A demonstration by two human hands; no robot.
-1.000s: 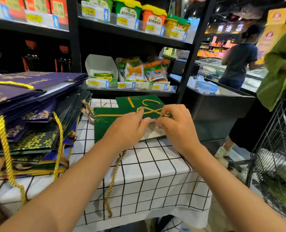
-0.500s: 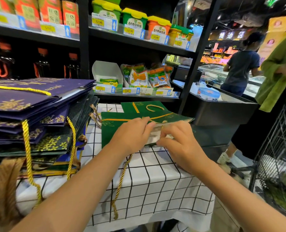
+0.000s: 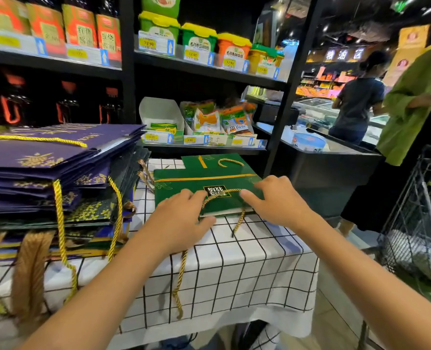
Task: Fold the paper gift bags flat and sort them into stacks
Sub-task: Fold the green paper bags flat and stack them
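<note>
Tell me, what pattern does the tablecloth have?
White with a black grid of squares, clearest in the head view.

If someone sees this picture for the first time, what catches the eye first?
Probably the green gift bag lying flat at the centre of the checked tablecloth, with the left hand and right hand pressing on it. Next, the tall stack of purple bags at the left.

Surface cover: a white cloth [image 3: 234, 269] with a black grid, hanging over the near edge.
Upper shelf: orange cartons [image 3: 83, 29] at left, green and orange tubs [image 3: 199, 39] with yellow lids, price tags [image 3: 156, 45] along the edge.
Lower shelf: snack packets [image 3: 206, 120] beside a white cardboard tray [image 3: 158, 112].
Right side: a wire shopping cart [image 3: 421, 213], a person in a green top [image 3: 416, 97], another in a dark shirt [image 3: 358, 107] at a chest freezer [image 3: 335, 157].
</note>
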